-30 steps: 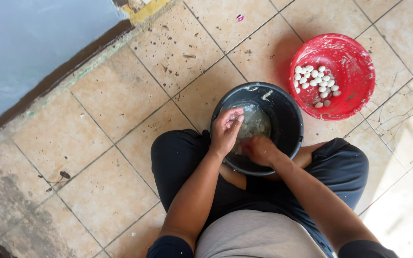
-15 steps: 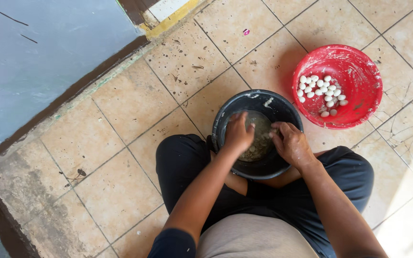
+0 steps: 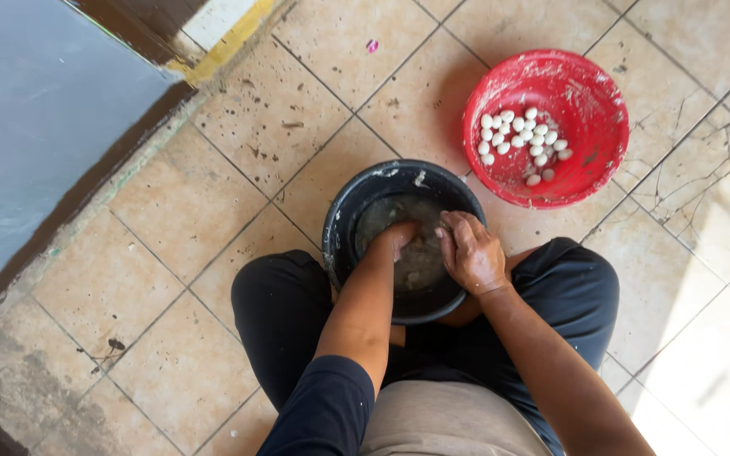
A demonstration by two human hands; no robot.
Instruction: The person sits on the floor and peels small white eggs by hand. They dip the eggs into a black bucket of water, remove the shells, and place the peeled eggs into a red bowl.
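A black bucket [image 3: 344,215] with murky water stands on the tiled floor between my knees. My left hand [image 3: 396,238] reaches down into the water, fingers partly sunk, and what it holds is hidden. My right hand [image 3: 471,251] hovers over the bucket's right side with its fingers curled together; I cannot see anything in them. A red basin [image 3: 593,110] sits beyond the bucket to the right, holding several small white eggs [image 3: 522,142].
Beige floor tiles [image 3: 128,279] spread around me, cracked at the right. A grey-blue wall [image 3: 35,127] with a dark base strip runs along the left. My dark trousers [image 3: 280,312] flank the bucket on both sides.
My left hand has dipped from above the bucket down into the water. My right hand has shifted to the bucket's right side. The camera has drifted, bringing the basin more fully into view.
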